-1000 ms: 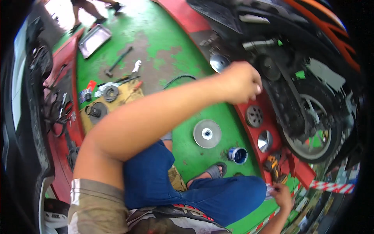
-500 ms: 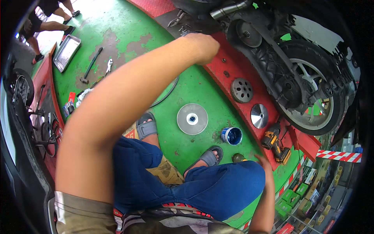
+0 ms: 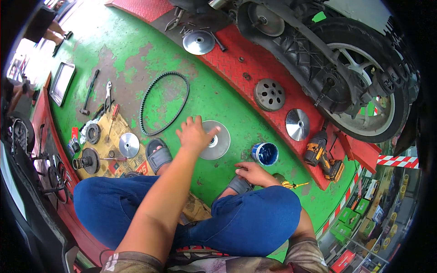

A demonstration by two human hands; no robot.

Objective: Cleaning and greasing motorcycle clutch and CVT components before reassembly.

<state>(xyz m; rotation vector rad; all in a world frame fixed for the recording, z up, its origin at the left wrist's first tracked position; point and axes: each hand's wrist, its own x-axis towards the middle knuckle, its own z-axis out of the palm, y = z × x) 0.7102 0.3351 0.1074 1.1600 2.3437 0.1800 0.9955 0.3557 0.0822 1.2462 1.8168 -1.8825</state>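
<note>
A round grey metal pulley disc (image 3: pixel 219 144) lies on the green floor in front of me. My left hand (image 3: pixel 195 135) is over its left side with fingers spread and nothing held; whether it touches the disc cannot be made out. My right hand (image 3: pixel 255 174) is held low in front of my right knee, above my sandal (image 3: pixel 240 185), with thumb and forefinger apart and nothing seen in them. Just beyond it stands an open tub of dark blue grease (image 3: pixel 266 154). A toothed drive belt (image 3: pixel 143 105) forms a loop on the floor beyond my left hand.
A red ramp (image 3: pixel 232 68) carries a shiny disc (image 3: pixel 199 42), a holed clutch bell (image 3: pixel 269 94), a conical disc (image 3: pixel 297 124) and a cordless driver (image 3: pixel 323 159). Behind is a scooter's rear wheel (image 3: pixel 364 91). Parts and tools lie on cardboard (image 3: pixel 117 129) at left.
My left arm has drawn back from the far ramp to the pulley disc, uncovering the shiny disc there. My right hand has come forward from beside my knee. The view has shifted.
</note>
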